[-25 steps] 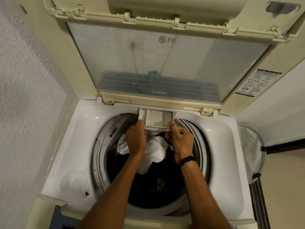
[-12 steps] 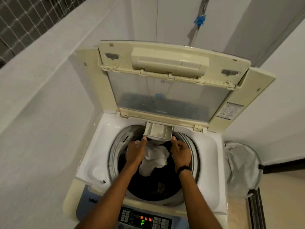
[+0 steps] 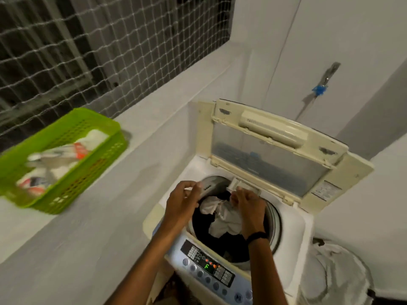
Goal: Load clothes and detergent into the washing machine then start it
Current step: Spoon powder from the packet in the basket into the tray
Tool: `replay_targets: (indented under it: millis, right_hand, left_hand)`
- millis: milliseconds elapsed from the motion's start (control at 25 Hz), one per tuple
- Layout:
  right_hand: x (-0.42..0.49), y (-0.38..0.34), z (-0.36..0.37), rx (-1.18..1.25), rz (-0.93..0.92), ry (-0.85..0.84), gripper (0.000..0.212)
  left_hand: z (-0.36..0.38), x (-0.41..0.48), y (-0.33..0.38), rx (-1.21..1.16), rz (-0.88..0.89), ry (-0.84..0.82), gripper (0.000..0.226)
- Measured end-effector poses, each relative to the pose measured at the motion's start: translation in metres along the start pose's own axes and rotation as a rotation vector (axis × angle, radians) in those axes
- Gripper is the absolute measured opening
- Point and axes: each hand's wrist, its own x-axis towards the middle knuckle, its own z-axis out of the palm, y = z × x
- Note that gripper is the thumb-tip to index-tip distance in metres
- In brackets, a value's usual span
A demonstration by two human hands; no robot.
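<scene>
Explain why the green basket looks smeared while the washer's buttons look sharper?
Head view: the green basket is streaked, probably motion blur from a turning head; the control panel in the same view is sharper, its display glowing green in dim light.

You have one washing machine point(image 3: 295, 225) before you, with one lid point(image 3: 275, 155) raised and one detergent drawer point(image 3: 240, 186) at the back of its opening. Two hands are over it, the left hand point(image 3: 182, 201) and the right hand point(image 3: 248, 208), and the right wrist wears one black wristband point(image 3: 257, 235). The clothes point(image 3: 224, 219) in the machine lie in a heap you cannot count. Left of the machine stands one green basket point(image 3: 72, 190), its pouches too blurred to count. On the machine's right is one white mesh hamper point(image 3: 334, 271), and behind it one blue tap point(image 3: 319, 90).
</scene>
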Motion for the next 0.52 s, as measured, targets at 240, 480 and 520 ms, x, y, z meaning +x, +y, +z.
replay_targets:
  millis: [240,480,520]
  right_hand:
    - [-0.059,-0.083,0.078,0.102,-0.039,-0.211,0.015]
    - [-0.124,-0.139,0.189,0.037,-0.156,-0.448,0.011]
    - [-0.133,-0.143,0.207,-0.025,-0.228,-0.477,0.011]
  left_hand:
    - [-0.114,-0.043,0.062,-0.123,0.216,0.144,0.027]
    - [-0.243,-0.052,0.072,-0.137,0.347,0.534,0.014]
    - [-0.263,-0.048,0.067,-0.148,0.346,0.592,0.012]
